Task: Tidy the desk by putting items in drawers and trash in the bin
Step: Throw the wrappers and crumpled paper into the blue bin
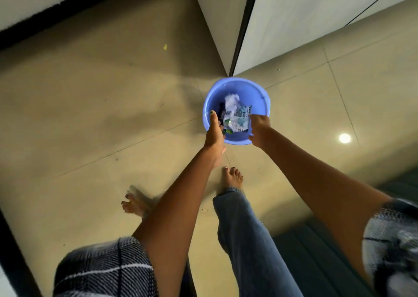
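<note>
A round blue bin [260, 93] stands on the tiled floor against the corner of a white cabinet. Inside it lies crumpled white paper [231, 99]. A printed white and green wrapper [239, 120] hangs over the bin's mouth between my two hands. My left hand [214, 136] reaches over the near left rim with its thumb out, its fingers curled at the wrapper's left edge beside dark and green scraps. My right hand [260, 128] is over the near right rim, fingers bent down on the wrapper's right edge.
White cabinet panels [294, 20] with a dark edge rise behind the bin. My bare feet [233, 179] stand just short of it on the beige tiles. A small yellow scrap [165, 46] lies on the floor far left. A dark green mat [316, 251] lies at the lower right.
</note>
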Motion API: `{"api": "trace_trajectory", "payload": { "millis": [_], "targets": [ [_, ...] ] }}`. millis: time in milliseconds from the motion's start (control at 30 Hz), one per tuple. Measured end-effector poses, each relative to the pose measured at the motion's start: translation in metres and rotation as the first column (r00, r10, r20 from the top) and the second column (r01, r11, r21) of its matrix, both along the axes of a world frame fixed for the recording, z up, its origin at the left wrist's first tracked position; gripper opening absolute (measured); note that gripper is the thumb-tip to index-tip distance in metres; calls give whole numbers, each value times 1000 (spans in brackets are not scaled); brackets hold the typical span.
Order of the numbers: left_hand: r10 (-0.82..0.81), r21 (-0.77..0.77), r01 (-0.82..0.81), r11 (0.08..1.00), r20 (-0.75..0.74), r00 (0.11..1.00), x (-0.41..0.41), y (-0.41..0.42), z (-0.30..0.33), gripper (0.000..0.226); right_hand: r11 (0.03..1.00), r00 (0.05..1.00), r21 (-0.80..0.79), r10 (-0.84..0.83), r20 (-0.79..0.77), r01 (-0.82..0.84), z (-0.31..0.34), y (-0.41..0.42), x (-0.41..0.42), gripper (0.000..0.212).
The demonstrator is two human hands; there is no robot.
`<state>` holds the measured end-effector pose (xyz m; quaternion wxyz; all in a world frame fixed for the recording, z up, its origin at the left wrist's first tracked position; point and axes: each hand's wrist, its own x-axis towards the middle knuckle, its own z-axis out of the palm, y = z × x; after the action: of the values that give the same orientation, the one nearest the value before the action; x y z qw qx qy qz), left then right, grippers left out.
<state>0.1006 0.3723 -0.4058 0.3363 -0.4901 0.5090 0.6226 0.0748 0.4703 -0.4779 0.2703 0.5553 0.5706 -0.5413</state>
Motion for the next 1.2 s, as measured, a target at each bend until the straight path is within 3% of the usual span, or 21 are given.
{"api": "trace_trajectory", "payload": {
  "millis": [33,133,333,500,533,667,767,900,1200],
  "targets": [
    [-3,4,3,1000,-3,1000,0,-3,8,61,1000,1000,7,24,-12,-24,9,-2,0,9],
    [7,4,-7,1000,-27,1000,-3,-13,44,57,1000,998,19,26,-62,-25,44,-14,1,27],
    [110,28,-108,994,-134,985,-4,-40,131,47,997,981,-47,45,-189,-55,157,-53,-2,32],
    [236,121,-211,970,-268,934,5,-81,215,50,986,908,-50,123,-400,-156,243,-119,17,9],
    [260,135,-229,964,-306,916,9,-95,234,48,981,868,-25,157,-471,-191,265,-135,22,6],
    [311,181,-256,950,-451,836,34,-153,300,46,945,686,65,279,-672,-321,354,-195,52,34],
    [338,193,-277,941,-562,755,58,-217,346,47,891,497,173,385,-778,-420,408,-253,67,33],
    [356,203,-303,931,-685,636,88,-307,396,46,825,309,263,453,-836,-500,457,-334,82,36],
    [480,252,-517,818,-795,372,152,-505,465,42,689,48,343,481,-876,-639,517,-528,130,40]
  ]
}}
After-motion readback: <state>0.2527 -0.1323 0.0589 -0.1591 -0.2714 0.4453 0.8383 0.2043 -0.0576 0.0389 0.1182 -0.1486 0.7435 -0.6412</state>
